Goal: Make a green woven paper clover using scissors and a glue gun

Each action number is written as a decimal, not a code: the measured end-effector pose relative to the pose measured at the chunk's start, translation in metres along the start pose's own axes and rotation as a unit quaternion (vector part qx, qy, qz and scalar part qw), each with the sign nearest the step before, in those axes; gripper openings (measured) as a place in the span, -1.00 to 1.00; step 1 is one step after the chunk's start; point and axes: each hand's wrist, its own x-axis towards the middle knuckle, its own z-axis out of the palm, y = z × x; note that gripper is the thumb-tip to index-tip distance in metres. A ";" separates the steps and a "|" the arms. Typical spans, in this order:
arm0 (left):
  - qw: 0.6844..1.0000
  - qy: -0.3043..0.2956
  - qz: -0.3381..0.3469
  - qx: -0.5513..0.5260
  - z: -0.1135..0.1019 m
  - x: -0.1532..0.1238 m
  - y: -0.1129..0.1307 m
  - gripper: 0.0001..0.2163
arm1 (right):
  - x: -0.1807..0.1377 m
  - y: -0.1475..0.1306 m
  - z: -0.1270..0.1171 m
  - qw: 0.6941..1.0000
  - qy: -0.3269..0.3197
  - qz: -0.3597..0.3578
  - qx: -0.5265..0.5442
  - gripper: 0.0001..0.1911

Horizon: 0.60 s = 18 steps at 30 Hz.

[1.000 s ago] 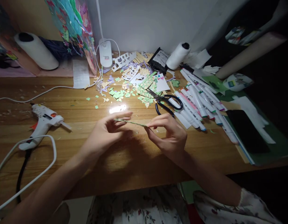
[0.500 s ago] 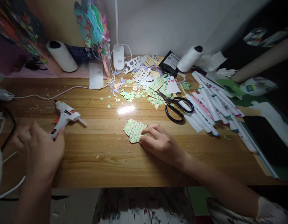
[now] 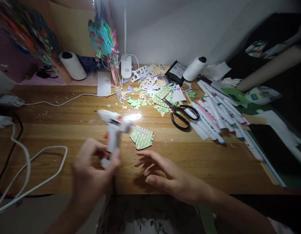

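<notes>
In my left hand [image 3: 94, 169] is a white hot glue gun [image 3: 113, 130], gripped by its handle and raised above the wooden table, slightly blurred. Its nozzle points to the far left, and a clear glue stick juts from its rear over a woven paper piece [image 3: 142, 139]. That green and cream checked piece lies flat on the table. My right hand [image 3: 167, 178] hovers just nearer to me than the paper, fingers apart and holding nothing.
Black-handled scissors [image 3: 181, 113] lie beside a heap of green and cream paper scraps [image 3: 162, 97]. Several white markers [image 3: 218, 110] are piled at the right, near a dark phone-like slab [image 3: 277, 149]. White cables [image 3: 43, 182] loop at the left. Two thread cones [image 3: 72, 66] stand farther back.
My left hand has picked up the glue gun from the table and carried it right. My right hand has let go of the woven paper and drawn back toward me.
</notes>
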 end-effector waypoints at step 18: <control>0.858 -0.417 0.299 -0.036 0.060 0.062 -0.020 -0.84 | -0.046 0.054 0.025 0.907 0.388 0.040 0.160 -0.63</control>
